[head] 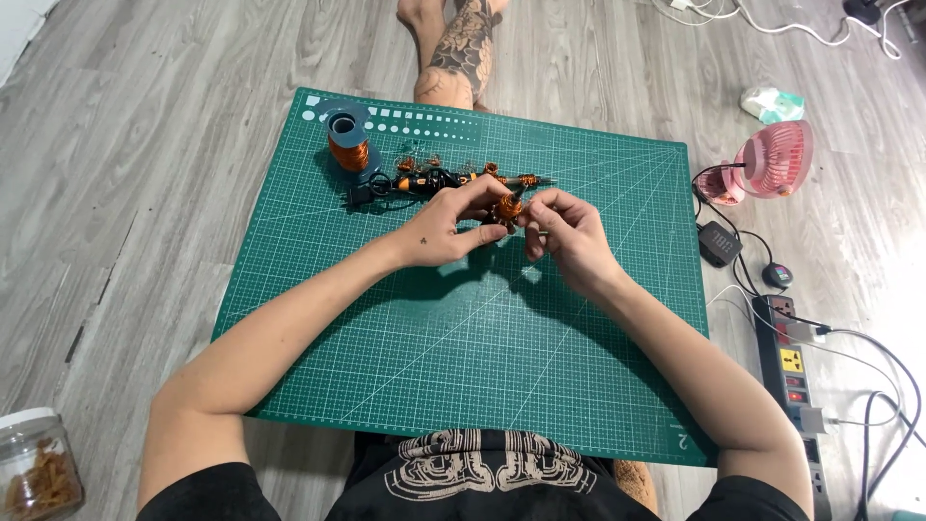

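Over the green cutting mat (386, 318), my left hand (446, 228) pinches a small round part wound with copper wire (508, 207). My right hand (569, 234) meets it from the right, with its fingertips closed on the same part or its wire. Just beyond the hands lie a black and orange pen-shaped tool (434, 180) and several small copper-wound parts (509, 176). A spool of copper wire (348, 147) stands on a blue base at the mat's far left.
A tattooed leg (461, 48) rests on the wooden floor beyond the mat. To the right are a pink desk fan (776, 159), a black adapter (719, 242), a power strip (793, 371) and cables. A glass jar (37, 465) stands at the near left.
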